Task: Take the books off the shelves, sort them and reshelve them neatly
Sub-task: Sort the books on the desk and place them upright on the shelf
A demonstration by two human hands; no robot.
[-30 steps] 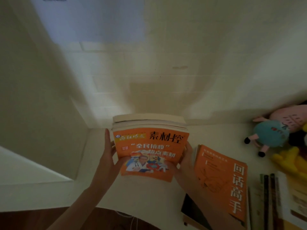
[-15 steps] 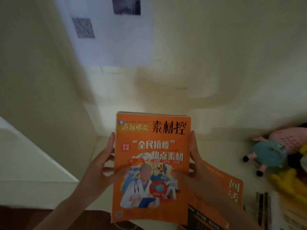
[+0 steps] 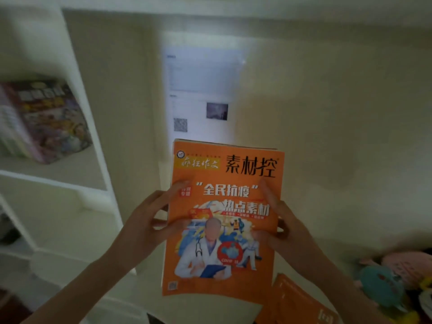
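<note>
A stack of books with an orange cover (image 3: 224,206) on top, showing a doctor in a white coat, is held upright in front of me above the desk. My left hand (image 3: 149,220) grips its left edge, thumb on the cover and fingers behind. On the right edge, my right hand (image 3: 278,225) grips the same way. Another orange book (image 3: 297,302) lies flat on the desk at the lower right. On the white shelf unit (image 3: 93,127) at the left stand several books, the nearest with a colourful cover (image 3: 51,120).
Printed sheets (image 3: 201,90) are stuck on the wall behind the stack. Plush toys (image 3: 392,277), one teal and one pink, lie at the right edge of the desk. Lower shelf compartments (image 3: 58,218) open at the left.
Both hands have raised the stack from the desk and tipped it upright to face me. My view has swung up and left, bringing the shelf and its books into sight.
</note>
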